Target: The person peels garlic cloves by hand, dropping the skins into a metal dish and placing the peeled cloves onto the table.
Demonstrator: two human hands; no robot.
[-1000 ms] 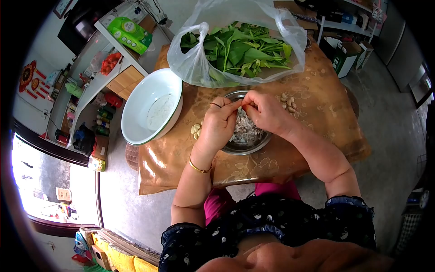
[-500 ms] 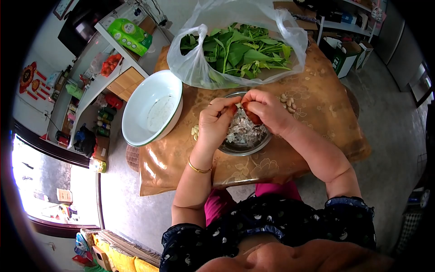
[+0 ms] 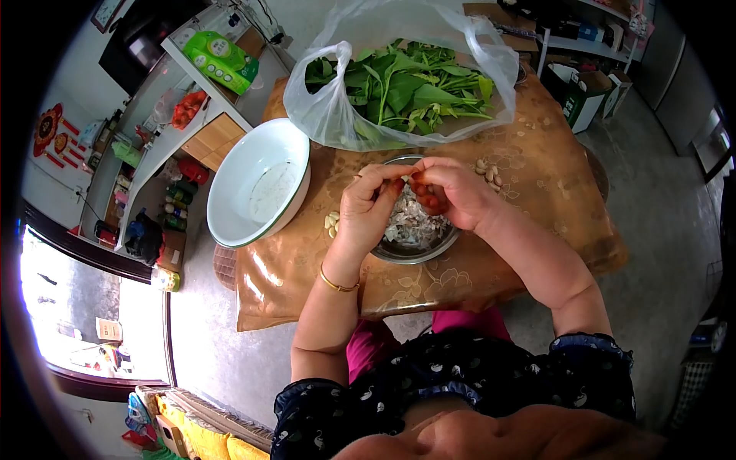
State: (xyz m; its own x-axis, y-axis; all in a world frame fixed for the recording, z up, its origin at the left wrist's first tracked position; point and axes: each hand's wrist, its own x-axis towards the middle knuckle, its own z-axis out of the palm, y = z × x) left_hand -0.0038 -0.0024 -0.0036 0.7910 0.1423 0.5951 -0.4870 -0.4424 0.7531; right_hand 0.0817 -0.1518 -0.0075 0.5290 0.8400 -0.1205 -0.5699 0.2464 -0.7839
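Above a steel bowl [image 3: 418, 258] of papery garlic skins [image 3: 414, 224], my two hands meet fingertip to fingertip. My left hand [image 3: 368, 201] pinches a small pale garlic clove [image 3: 406, 179], mostly hidden by the fingers. My right hand [image 3: 458, 193] is closed at the same clove, thumb and forefinger pressed together and the other fingers curled under. Peeled garlic cloves [image 3: 332, 223] lie on the table by my left wrist. Unpeeled garlic cloves [image 3: 489, 173] sit in a small pile beyond my right hand.
A white enamel basin [image 3: 224, 201] stands on the table at the left. At the far side, an open plastic bag [image 3: 322, 123] holds leafy greens [image 3: 410, 84]. The table [image 3: 552, 207] has a brown patterned cover. A shelf unit [image 3: 172, 142] stands beyond its left side.
My right hand has turned slightly, so its curled fingers show more over the bowl. Both hands stay together at the clove.
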